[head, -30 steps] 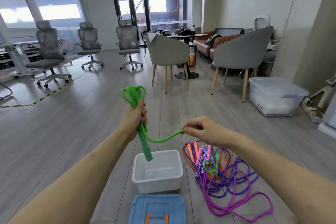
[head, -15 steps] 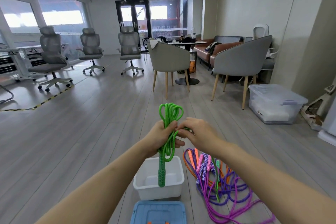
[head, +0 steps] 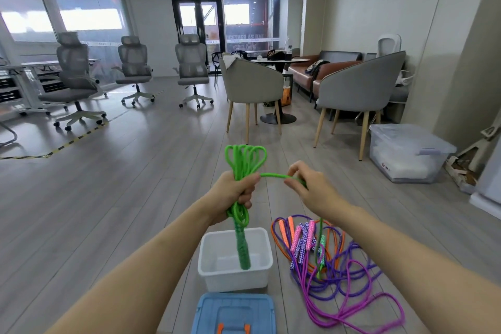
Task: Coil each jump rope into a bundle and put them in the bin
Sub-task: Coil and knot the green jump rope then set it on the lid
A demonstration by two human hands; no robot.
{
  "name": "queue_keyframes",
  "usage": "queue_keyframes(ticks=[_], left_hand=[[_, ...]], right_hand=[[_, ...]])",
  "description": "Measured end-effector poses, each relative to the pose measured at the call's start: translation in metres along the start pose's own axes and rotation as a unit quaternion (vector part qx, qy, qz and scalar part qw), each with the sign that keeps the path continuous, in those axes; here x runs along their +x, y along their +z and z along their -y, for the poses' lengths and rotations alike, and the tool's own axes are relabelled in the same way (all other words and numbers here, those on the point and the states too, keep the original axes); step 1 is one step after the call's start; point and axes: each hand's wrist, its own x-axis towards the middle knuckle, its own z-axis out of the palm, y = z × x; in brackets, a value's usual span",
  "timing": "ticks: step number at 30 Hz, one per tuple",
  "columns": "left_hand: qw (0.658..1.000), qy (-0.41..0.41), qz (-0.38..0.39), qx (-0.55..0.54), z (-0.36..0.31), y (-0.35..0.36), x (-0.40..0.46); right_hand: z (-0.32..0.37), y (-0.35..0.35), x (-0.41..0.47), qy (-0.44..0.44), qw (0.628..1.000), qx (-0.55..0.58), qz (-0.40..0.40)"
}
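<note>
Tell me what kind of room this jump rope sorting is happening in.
Most likely an office or coworking lounge: mesh office chairs stand by large windows, upholstered armchairs ring a round table, and a brown sofa lines the wall. The person works on its wood-plank floor.

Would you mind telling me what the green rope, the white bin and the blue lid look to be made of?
Green rope: probably a smooth plastic or rubbery cord, since it is glossy and bends in springy loops; its handle looks wrapped in a patterned grip.
White bin: seemingly moulded plastic, slightly translucent, with thin walls and rounded corners.
Blue lid: likely matte plastic, with moulded ridges and orange clips.
</note>
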Motion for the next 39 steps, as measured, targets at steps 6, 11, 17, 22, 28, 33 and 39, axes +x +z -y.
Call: queue_keyframes(ticks=[6,11,17,22,28,33,39], left_hand=[[0.995,0.065,-0.026,-0.07,-0.009,0.001,0.006],[0.993,0.11,-0.008,-0.044,-0.018,0.014,0.012],[0.973,0.154,-0.065,-0.16,-0.036,0.024,0.017],[0.978,0.141,-0.068,-0.137,-0.027,0.024,0.018],[0.979,0.136,-0.06,-0.139,-0.026,0.032,0.017],[0.982,0.123,-0.048,-0.132,-0.019,0.041,0.017],[0.987,0.114,-0.068,-0.093,-0.007,0.057,0.017]], right_hand=[[0.03,-0.015,0.018,0.038,0.986,0.133,-0.099],[0.079,-0.04,0.037,-0.056,0.964,0.21,-0.154],[0.062,-0.043,0.032,-0.042,0.968,0.208,-0.136],[0.042,-0.037,0.017,0.018,0.974,0.221,-0.052],[0.038,-0.04,0.011,0.048,0.963,0.258,-0.056],[0.027,-0.034,0.01,0.101,0.95,0.28,-0.092],[0.034,-0.016,0.012,0.16,0.878,0.409,-0.189]])
